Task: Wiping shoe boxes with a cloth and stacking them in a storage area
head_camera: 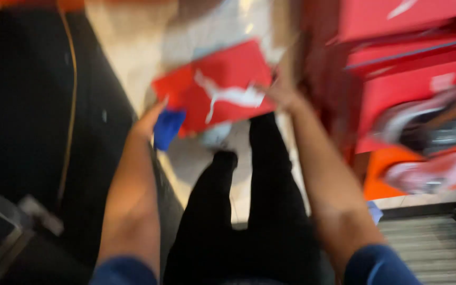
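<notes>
The picture is blurred by motion. I hold a flat red box (pixel 222 84) with a white mark on its lid out in front of me over the pale floor. My left hand (pixel 151 120) grips its left edge, and a blue piece (pixel 167 128) shows by the fingers. My right hand (pixel 281 95) grips the box's right edge. My legs in black trousers (pixel 249 211) stand below the box.
A stack of red boxes (pixel 397 58) rises at the right, with orange boxes (pixel 397 163) and shoes beneath. A dark surface (pixel 27 105) fills the left side. A grey ridged shelf (pixel 428 243) lies at the lower right.
</notes>
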